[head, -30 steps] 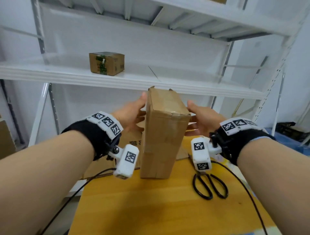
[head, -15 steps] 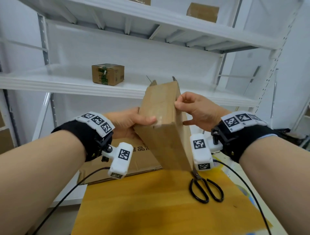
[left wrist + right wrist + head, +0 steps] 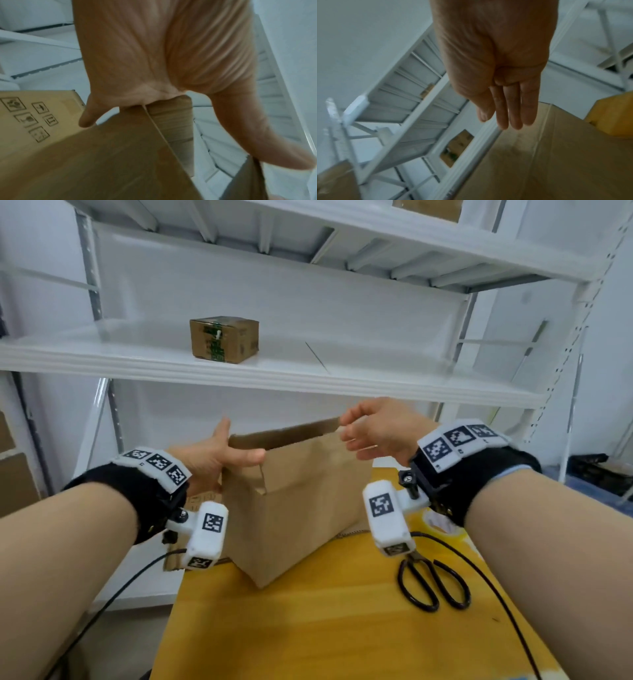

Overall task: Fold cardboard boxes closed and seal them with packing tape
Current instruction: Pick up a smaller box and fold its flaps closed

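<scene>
While it stands on the yellow table (image 3: 342, 628) at the centre of the head view, the cardboard box (image 3: 294, 508) has its top open, with flaps raised along the upper edge. The left hand (image 3: 219, 457) grips the box's upper left corner, thumb hooked over the near flap and fingers behind it; the left wrist view shows the cardboard edge wedged into the crook between thumb and fingers. The right hand (image 3: 376, 433) pinches the far flap's upper right end between thumb and forefinger, while in the right wrist view its other fingers (image 3: 513, 108) lie straight and pressed together above the box wall.

Just right of the box, black-handled scissors (image 3: 433, 583) lie flat on the table, under the right wrist camera. Behind the box, at the left, a flattened cardboard sheet (image 3: 34, 115) printed with handling symbols lies partly hidden. Farther back, a white metal shelf (image 3: 274, 371) crosses the frame, carrying a small brown carton (image 3: 224, 338) at upper left of centre. Another carton (image 3: 428, 208) sits on the topmost shelf at the upper edge.
</scene>
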Tool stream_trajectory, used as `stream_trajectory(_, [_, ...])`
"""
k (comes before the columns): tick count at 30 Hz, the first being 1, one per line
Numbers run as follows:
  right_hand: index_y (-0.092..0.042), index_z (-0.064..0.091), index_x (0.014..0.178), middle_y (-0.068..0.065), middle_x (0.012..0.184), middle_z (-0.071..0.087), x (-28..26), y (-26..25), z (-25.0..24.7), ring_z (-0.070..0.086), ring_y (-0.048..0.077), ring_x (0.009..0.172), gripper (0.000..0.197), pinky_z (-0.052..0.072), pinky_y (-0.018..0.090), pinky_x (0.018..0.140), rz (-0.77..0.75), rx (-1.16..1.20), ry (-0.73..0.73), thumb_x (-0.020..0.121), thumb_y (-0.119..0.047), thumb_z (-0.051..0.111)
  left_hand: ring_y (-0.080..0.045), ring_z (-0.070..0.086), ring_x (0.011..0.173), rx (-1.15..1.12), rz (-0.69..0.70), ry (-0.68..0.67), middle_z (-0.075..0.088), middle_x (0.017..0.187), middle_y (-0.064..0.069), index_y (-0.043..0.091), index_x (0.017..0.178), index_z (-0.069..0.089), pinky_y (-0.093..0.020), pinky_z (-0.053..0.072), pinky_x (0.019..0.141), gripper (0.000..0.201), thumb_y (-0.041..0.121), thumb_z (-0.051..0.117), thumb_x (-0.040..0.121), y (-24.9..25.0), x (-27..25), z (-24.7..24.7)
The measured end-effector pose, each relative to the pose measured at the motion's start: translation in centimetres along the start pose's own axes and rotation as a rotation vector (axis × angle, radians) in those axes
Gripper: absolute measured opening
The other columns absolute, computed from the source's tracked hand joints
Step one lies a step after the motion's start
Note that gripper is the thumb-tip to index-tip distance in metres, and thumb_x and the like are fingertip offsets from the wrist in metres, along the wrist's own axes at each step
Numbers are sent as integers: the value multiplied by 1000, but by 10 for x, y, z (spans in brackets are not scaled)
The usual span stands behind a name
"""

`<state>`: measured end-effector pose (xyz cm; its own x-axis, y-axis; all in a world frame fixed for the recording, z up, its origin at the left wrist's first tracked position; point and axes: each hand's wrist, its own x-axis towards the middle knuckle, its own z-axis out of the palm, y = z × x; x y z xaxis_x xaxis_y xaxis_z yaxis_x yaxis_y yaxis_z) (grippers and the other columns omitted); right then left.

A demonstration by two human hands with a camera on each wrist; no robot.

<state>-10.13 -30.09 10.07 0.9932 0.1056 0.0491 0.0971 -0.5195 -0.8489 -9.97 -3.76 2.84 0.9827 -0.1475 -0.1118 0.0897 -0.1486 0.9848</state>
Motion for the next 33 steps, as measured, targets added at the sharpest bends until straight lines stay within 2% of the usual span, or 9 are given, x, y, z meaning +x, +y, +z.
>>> stream_trajectory(5, [-13, 64, 100, 11, 99, 73, 19, 39, 13, 70, 24, 86, 15, 58, 36, 75, 148, -14, 34, 98, -1, 55, -34, 19, 146, 33, 13, 86, 14, 161, -17, 42, 153, -11, -62, 11, 115, 144, 19, 92, 55, -14, 11, -1])
stream_trajectory(9, [-7, 59, 92, 17, 89, 73, 42, 64, 10, 72, 30, 72, 17, 60, 37, 66, 256, 5, 334, 100, -7, 44, -34, 19, 146, 77, -23, -4, 12, 162, -15, 53, 148, -13, -66, 11, 114, 161, 49, 96, 31, -24, 9, -10])
stream_trajectory(13, [-6, 59, 112, 17, 95, 68, 50, 83, 1, 69, 33, 81, 18, 61, 51, 81, 292, -200, 347, 96, -4, 52, -27, 18, 147, 320, -36, -153, 5, 164, -2, 60, 138, -27, -60, 20, 116, 158, 61, 94, 36, -50, 9, -7])
stream_trajectory(15, [-10, 46, 139, 16, 114, 62, 52, 92, 2, 64, 34, 95, 49, 60, 51, 83, 317, -160, 286, 93, -2, 60, -26, 25, 144, 392, -20, -162, 14, 163, -1, 62, 135, -30, -56, 31, 112, 158, 54, 96, 40, -55, 11, -4])
stream_trajectory(20, [-19, 35, 147, 8, 128, 51, 52, 99, 8, 56, 30, 113, 68, 58, 35, 68, 298, 23, 228, 90, -2, 68, -29, 35, 137, 267, 9, -37, 12, 162, 4, 62, 141, -18, -54, 52, 93, 152, 26, 98, 48, -46, 14, 3])
stream_trajectory(24, [-14, 32, 150, 14, 134, 52, 53, 95, 10, 59, 24, 83, 70, 60, 42, 82, 299, 6, 242, 91, -5, 69, -29, 42, 134, 83, 43, 15, 27, 157, -9, 53, 148, -16, -49, 53, 93, 146, 11, 92, 58, -40, 16, 3])
stream_trajectory(26, [-16, 27, 152, 15, 134, 51, 55, 95, 8, 54, 21, 75, 74, 59, 46, 88, 287, 15, 287, 92, -9, 70, -29, 36, 139, 118, 81, 39, 23, 159, -9, 51, 146, -23, -48, 46, 101, 152, 25, 94, 53, -43, 16, 7])
stream_trajectory(29, [-24, 23, 153, 10, 140, 49, 55, 95, 10, 60, 28, 103, 86, 61, 45, 83, 252, 72, 259, 87, -22, 79, -24, 14, 150, 280, 140, 99, 2, 165, -5, 54, 138, -33, -51, 24, 117, 162, 54, 95, 38, -53, 15, 18])
stream_trajectory(33, [-26, 29, 150, 10, 133, 56, 60, 96, 19, 69, 23, 97, 85, 62, 45, 83, 241, 124, 155, 83, -25, 82, -23, 8, 150, 334, 196, 250, -7, 164, -2, 56, 134, -37, -52, 19, 118, 162, 48, 97, 42, -59, 22, 35])
